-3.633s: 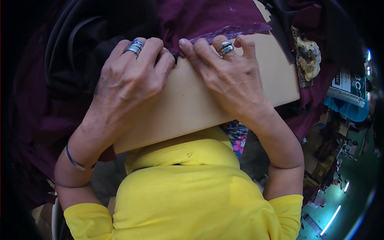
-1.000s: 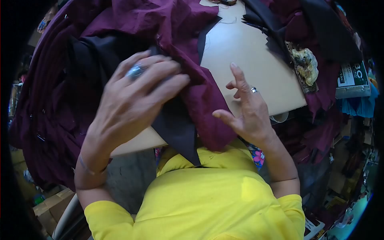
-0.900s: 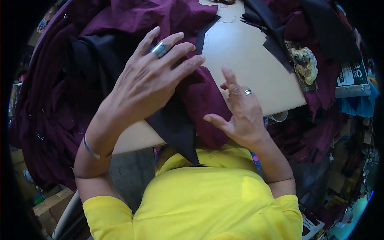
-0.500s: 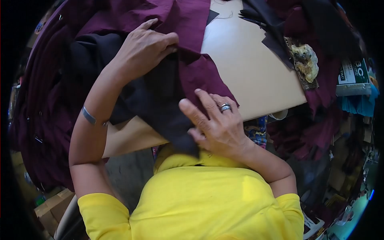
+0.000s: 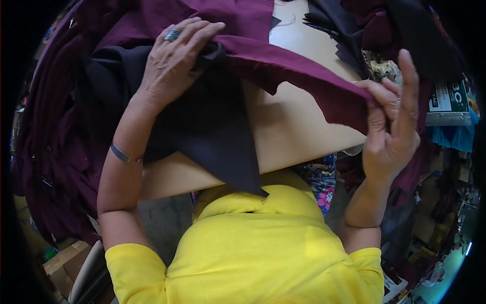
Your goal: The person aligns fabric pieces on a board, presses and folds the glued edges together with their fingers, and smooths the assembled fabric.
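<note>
A maroon fabric piece (image 5: 324,86) with a curved lower edge is stretched across the table between my hands. My right hand (image 5: 392,119) pinches its far right end between thumb and fingers, with one finger raised. At the upper left, my left hand (image 5: 177,58) has its fingers bent over bunched dark fabric (image 5: 210,54), where the maroon piece begins; its thumb is hidden. From beneath that hand a pointed flap of dark fabric (image 5: 217,137) hangs over the table's near edge onto my yellow shirt.
More maroon fabric (image 5: 55,126) hangs in folds at the left. Scissor-like dark blades (image 5: 321,26) lie by dark cloth at the back right. A crusted yellowish lump (image 5: 387,71) and a labelled container (image 5: 448,101) stand right of the pale table (image 5: 304,144).
My right hand has moved right and up, drawing the maroon fabric out from the dark flap. My left hand has turned, its back now facing up, and stays near the same place.
</note>
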`<action>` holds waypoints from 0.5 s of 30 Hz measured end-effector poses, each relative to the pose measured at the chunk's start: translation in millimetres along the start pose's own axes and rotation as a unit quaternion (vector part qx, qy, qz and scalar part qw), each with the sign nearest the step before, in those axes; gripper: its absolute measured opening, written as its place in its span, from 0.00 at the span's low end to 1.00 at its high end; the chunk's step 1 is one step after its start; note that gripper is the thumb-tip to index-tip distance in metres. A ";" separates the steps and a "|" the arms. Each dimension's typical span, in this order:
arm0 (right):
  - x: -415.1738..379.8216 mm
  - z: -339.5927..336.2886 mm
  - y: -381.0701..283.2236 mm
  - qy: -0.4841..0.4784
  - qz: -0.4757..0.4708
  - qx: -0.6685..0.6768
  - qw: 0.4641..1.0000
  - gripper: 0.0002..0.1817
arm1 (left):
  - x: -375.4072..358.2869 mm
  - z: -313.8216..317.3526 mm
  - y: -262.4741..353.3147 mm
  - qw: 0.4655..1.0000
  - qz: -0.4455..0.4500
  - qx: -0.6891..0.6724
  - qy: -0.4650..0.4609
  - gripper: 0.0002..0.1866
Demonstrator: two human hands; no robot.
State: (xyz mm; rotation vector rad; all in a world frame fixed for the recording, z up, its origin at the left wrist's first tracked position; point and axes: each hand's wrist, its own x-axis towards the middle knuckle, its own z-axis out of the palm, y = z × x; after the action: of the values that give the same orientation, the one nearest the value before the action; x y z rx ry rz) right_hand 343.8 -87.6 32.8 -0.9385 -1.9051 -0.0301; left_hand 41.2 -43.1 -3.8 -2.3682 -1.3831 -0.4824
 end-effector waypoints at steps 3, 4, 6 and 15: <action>16.1 -13.6 4.8 0.005 -0.034 -0.124 0.992 0.14 | -9.7 -1.1 -8.8 0.997 -0.060 -0.050 -0.019 0.33; 22.3 -18.2 11.0 -0.003 -0.031 -0.095 0.995 0.14 | -12.4 -9.5 -6.6 0.990 -0.077 -0.101 -0.057 0.32; 32.5 -22.5 21.7 -0.012 -0.031 -0.039 0.999 0.13 | -7.9 -37.1 2.6 0.948 -0.118 -0.253 -0.156 0.31; 67.4 -26.7 17.7 -0.002 -0.093 0.038 0.995 0.14 | 15.7 -37.6 70.7 0.977 -0.030 -0.210 0.014 0.12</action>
State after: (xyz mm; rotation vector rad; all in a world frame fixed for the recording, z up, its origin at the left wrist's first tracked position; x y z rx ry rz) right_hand 359.4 -45.8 92.6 -0.7092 -1.9774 -0.0657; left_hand 106.5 -81.1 27.2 -2.6342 -1.4590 -0.8982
